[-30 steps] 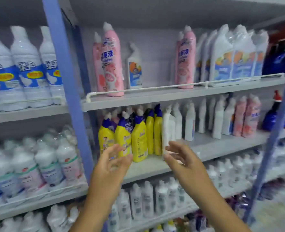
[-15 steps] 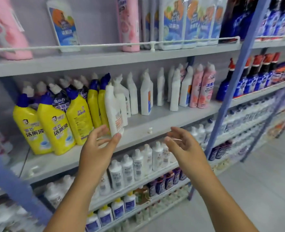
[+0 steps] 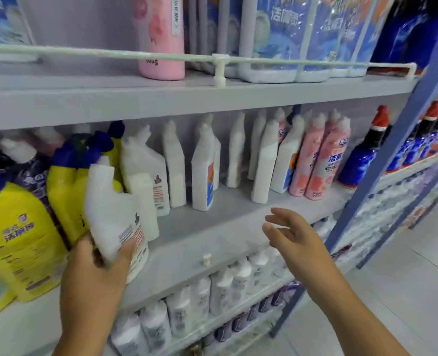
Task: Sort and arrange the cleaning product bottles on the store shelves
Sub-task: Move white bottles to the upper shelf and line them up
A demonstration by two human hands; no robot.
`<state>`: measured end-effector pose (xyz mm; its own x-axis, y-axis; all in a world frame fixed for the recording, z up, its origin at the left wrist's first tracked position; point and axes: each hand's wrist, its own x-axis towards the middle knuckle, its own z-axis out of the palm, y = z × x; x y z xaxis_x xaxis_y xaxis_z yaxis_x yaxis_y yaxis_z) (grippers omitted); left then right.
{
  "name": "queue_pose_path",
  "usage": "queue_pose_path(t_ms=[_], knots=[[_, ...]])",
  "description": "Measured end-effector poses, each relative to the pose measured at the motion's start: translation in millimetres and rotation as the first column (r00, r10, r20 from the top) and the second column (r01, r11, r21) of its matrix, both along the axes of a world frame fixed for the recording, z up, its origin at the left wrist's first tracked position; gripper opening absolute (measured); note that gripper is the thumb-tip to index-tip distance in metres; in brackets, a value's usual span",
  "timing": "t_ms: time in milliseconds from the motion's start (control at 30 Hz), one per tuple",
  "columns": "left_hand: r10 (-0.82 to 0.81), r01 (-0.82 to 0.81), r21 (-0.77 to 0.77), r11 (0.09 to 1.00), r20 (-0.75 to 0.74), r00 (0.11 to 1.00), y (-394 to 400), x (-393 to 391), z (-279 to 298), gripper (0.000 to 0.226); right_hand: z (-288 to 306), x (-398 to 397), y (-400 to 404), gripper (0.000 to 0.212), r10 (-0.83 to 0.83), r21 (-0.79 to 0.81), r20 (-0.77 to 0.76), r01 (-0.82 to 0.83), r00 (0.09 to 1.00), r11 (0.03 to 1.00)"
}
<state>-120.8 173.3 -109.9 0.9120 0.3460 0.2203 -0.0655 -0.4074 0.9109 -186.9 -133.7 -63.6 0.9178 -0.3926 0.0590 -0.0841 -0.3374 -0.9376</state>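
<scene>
My left hand (image 3: pixel 98 273) grips the base of a white angled-neck bottle (image 3: pixel 112 214), tilted at the front of the middle shelf (image 3: pixel 187 255). Yellow bottles with blue caps (image 3: pixel 20 227) stand just left of it. More white bottles (image 3: pixel 202 170) stand in loose rows behind and to the right, then two pink bottles (image 3: pixel 318 160). My right hand (image 3: pixel 292 237) hovers open over the shelf's front edge, holding nothing.
The upper shelf (image 3: pixel 161 98) carries a pink bottle (image 3: pixel 161 37) and wrapped white packs (image 3: pixel 289 34) behind a white rail (image 3: pixel 212 57). Dark blue bottles with red caps (image 3: pixel 367 152) stand past a blue upright (image 3: pixel 397 140). Small white bottles (image 3: pixel 176 309) fill the lower shelf.
My view has moved closer to the middle shelf. My left hand, open before, now grips the white bottle next to the yellow ones. My right hand stays open.
</scene>
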Motion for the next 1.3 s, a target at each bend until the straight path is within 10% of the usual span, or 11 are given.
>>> queue_pose_path(t_ms=[733, 1033, 1300], knots=[[0.142, -0.142, -0.036, 0.989, -0.018, 0.990, -153.7, 55.9, -3.3, 0.027, -57.2, 224.1, -134.1, 0.062, 0.277, -0.089, 0.199, -0.264, 0.940, 0.960], [0.214, -0.217, -0.088, 0.972, -0.035, 0.976, -174.9, 57.0, -0.3, 0.020, -74.5, 245.2, -131.8, 0.077, 0.368, -0.115, -0.039, -0.370, 0.929, 0.922], [0.175, -0.177, -0.102, 0.979, -0.029, 0.984, -198.7, 62.9, 1.6, 0.027, -92.3, 221.1, -133.7, 0.075, 0.377, -0.164, 0.050, -0.364, 0.925, 0.917]])
